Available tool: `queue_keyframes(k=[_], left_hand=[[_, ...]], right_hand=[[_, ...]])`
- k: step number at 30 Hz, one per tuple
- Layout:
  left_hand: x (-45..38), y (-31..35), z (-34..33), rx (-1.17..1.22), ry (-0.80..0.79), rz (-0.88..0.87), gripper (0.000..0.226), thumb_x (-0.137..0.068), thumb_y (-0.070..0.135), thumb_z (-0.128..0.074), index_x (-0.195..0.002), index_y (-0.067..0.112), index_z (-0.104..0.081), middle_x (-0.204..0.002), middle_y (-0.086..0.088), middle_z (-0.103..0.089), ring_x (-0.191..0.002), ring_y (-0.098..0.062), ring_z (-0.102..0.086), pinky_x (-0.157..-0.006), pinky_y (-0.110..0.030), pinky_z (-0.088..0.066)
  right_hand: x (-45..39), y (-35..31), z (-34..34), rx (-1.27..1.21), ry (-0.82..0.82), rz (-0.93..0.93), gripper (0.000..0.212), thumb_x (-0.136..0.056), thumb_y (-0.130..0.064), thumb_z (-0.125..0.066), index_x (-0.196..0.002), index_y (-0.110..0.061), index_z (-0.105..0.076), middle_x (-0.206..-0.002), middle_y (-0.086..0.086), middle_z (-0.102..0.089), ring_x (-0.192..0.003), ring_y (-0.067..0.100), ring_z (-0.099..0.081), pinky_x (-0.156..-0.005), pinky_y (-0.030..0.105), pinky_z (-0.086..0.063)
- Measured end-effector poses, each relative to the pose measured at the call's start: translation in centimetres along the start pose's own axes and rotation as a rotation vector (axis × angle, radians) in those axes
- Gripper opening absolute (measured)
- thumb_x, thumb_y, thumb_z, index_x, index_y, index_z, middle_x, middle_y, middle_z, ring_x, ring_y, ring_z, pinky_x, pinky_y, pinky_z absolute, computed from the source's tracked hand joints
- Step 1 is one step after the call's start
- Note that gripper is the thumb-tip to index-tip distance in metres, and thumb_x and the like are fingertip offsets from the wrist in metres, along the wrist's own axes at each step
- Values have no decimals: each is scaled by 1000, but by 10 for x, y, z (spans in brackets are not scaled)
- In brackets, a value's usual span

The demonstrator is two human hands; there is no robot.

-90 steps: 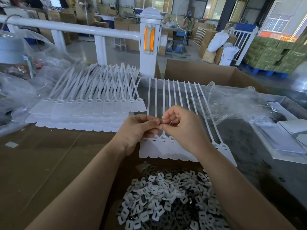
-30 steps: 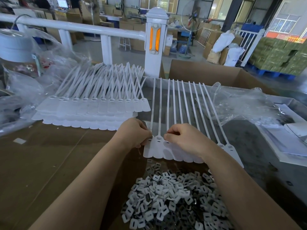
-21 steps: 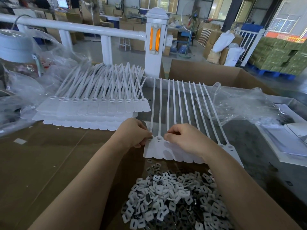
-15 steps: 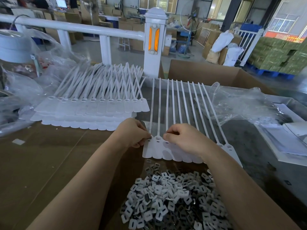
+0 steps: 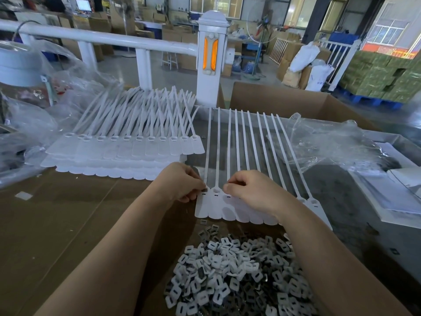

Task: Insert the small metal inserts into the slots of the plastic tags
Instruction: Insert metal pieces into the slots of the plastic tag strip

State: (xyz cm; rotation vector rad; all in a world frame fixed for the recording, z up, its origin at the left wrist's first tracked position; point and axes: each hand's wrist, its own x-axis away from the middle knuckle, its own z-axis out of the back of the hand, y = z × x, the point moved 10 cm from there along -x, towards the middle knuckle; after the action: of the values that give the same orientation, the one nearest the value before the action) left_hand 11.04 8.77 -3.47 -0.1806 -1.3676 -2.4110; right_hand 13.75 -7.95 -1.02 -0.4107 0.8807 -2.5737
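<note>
White plastic tags point(image 5: 230, 209) lie under curled left hand point(image 5: 182, 182) and right hand point(image 5: 249, 190), fingertips pressing.

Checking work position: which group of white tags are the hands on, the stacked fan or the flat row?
The flat row of tags, beside the stacked fan; left hand and right hand rest on its heads.

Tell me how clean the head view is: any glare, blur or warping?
Head view: wide-angle warp bows the white railing; hands and row of tags are sharp and evenly lit; the far right edge smears; windows blow out; clear plastic bag glints mildly.
</note>
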Motion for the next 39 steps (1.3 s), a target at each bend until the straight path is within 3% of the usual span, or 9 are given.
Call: queue_keyframes(k=[5,9,12,15,23,28,32,36,39], left_hand=[[1,1,2,-34,25,-53,13,-83,18,-77,-78,17,-66,-59,4,-65,-46,-4,-58,-42,-12,-42],[17,37,1,-196,81,-371,15,-81,27,-79,-75,30,-65,-73,11,-66,-69,-6,-62,-55,-13,-45],[43,62,-30,-143,-241,-561,9,-76,27,-82,-74,31,-74,-73,9,-68,-62,1,-58,-59,-10,-45],[66,62,-62,-232,-542,-583,10,-75,26,-83,-83,30,-78,-75,11,-70,-62,6,-55,-62,-6,-41],[81,48,-88,-366,-759,-490,23,-72,33,-86,-91,32,-73,-69,12,-69,-59,5,-57,-55,-3,-36],[79,50,-85,-364,-694,-509,10,-82,26,-79,-91,27,-76,-76,3,-71,-59,5,-57,-59,-5,-40],[74,51,-81,-362,-629,-512,10,-81,25,-80,-85,33,-77,-74,20,-70,-66,9,-59,-62,-4,-40],[66,51,-72,-258,-586,-470,7,-81,24,-80,-88,24,-78,-84,-2,-75,-70,-5,-64,-76,-32,-55],[61,51,-63,-141,-554,-452,8,-83,19,-78,-90,16,-77,-83,-7,-75,-67,-6,-65,-67,-27,-55]], right_hand=[[0,0,0,0,-7,4,17,-98,-37,-59,-96,-22,-68,-88,-8,-65,-80,8,-61,-62,24,-40],[-1,0,0,-18,-15,2,14,-97,-36,-60,-93,-24,-67,-90,-6,-67,-81,10,-62,-64,25,-43],[0,-1,2,-25,-19,4,15,-99,-34,-57,-87,-28,-65,-86,-9,-66,-77,7,-61,-63,24,-43],[0,3,3,-95,-26,-24,14,-99,-34,-58,-94,-26,-69,-91,-8,-71,-87,8,-66,-80,30,-54],[2,3,2,-139,-34,-53,16,-98,-30,-60,-94,-20,-72,-89,-2,-73,-87,17,-70,-88,40,-57],[2,2,3,-135,-34,-53,16,-98,-30,-61,-93,-20,-72,-90,0,-73,-89,21,-70,-87,41,-56],[3,2,2,-132,-37,-46,16,-97,-31,-61,-94,-19,-72,-91,-1,-73,-88,17,-69,-89,40,-57],[3,2,3,-132,-37,-48,17,-98,-33,-61,-96,-20,-71,-93,-2,-73,-90,16,-69,-90,40,-56],[4,1,3,-114,-43,-41,16,-99,-32,-59,-99,-21,-71,-94,-4,-72,-91,12,-67,-90,37,-55]])
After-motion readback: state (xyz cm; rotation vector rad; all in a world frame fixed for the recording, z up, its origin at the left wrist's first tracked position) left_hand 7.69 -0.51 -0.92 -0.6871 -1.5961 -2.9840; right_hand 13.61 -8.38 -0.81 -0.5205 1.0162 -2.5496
